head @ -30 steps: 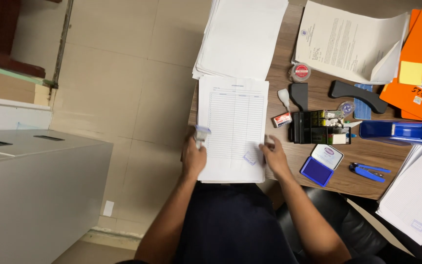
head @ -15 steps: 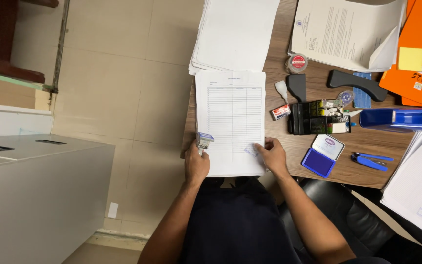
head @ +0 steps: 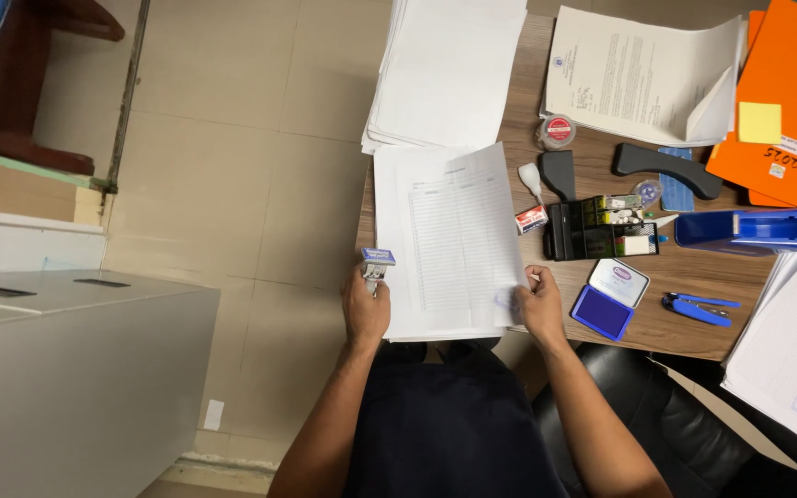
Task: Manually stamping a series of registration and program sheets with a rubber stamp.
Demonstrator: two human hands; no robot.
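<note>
My left hand (head: pixel 365 308) grips a small rubber stamp (head: pixel 376 265) with a blue and white head, held at the left edge of a stack of lined forms (head: pixel 417 286). My right hand (head: pixel 541 302) pinches the lower right corner of the top form sheet (head: pixel 458 231) and lifts it, so the sheet sits skewed over the stack. A faint blue stamp mark shows near that corner. An open blue ink pad (head: pixel 609 300) lies on the wooden desk (head: pixel 694 272) just right of my right hand.
A taller white paper stack (head: pixel 449 69) lies beyond the forms. A black desk organiser (head: pixel 597 229), blue staple remover (head: pixel 698 307), blue hole punch (head: pixel 758 229), orange folder (head: pixel 786 111), printed papers (head: pixel 638 74) and another form pile (head: pixel 786 350) fill the right. A grey cabinet (head: pixel 66 369) stands left.
My right hand has moved right and lifted the top form's corner, turning the sheet askew. My left hand has kept the stamp near the stack's left edge.
</note>
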